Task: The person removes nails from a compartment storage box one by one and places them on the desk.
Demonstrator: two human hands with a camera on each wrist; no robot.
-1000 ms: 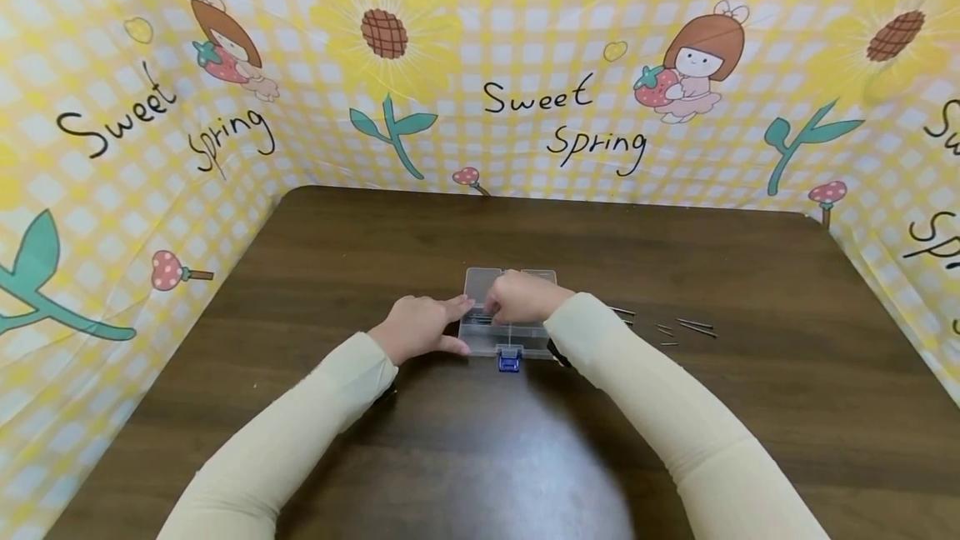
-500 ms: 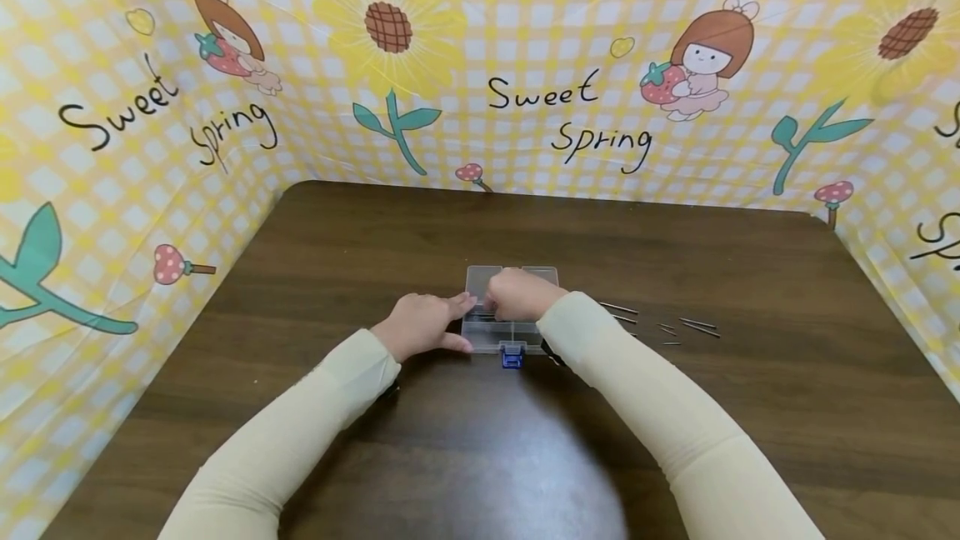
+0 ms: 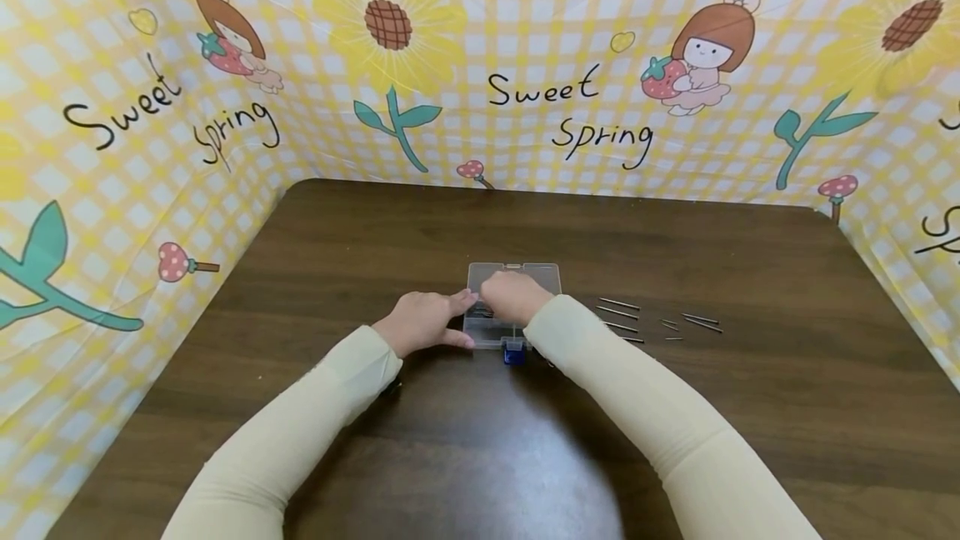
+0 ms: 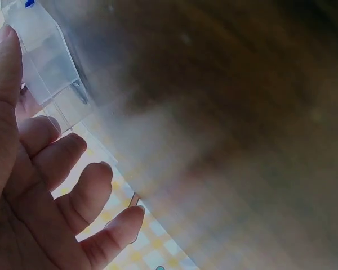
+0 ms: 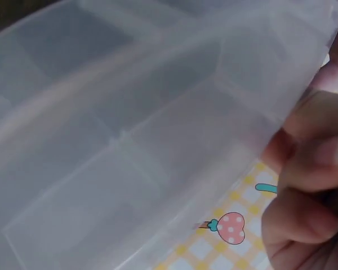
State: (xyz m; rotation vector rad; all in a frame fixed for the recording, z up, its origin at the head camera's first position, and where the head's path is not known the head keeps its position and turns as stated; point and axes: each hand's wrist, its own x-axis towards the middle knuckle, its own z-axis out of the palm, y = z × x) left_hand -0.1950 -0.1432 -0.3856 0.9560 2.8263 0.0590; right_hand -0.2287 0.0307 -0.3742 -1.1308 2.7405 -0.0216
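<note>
A clear plastic compartment box (image 3: 486,335) lies on the table before me, a blue latch (image 3: 513,353) at its front edge. My left hand (image 3: 420,323) rests against its left side, with thumb and forefinger stretched out to touch it. The left wrist view shows the other fingers loosely bent beside the box. Over the box's left compartments, my right hand (image 3: 514,297) reaches down with curled fingers. Its fingertips are hidden, so I cannot see whether they pinch anything. Dark thin rods (image 3: 483,314) show in the compartment beneath it.
Several thin metal rods (image 3: 619,313) of different lengths lie right of the box, partly behind my right sleeve. Shorter ones (image 3: 669,326) and a longer pair (image 3: 702,323) are farther right. A yellow checked cloth (image 3: 420,132) borders the brown table (image 3: 375,232).
My right hand and forearm have shifted slightly left, uncovering more of the rods on the table. The left hand keeps its place on the box. The head view has tilted slightly.
</note>
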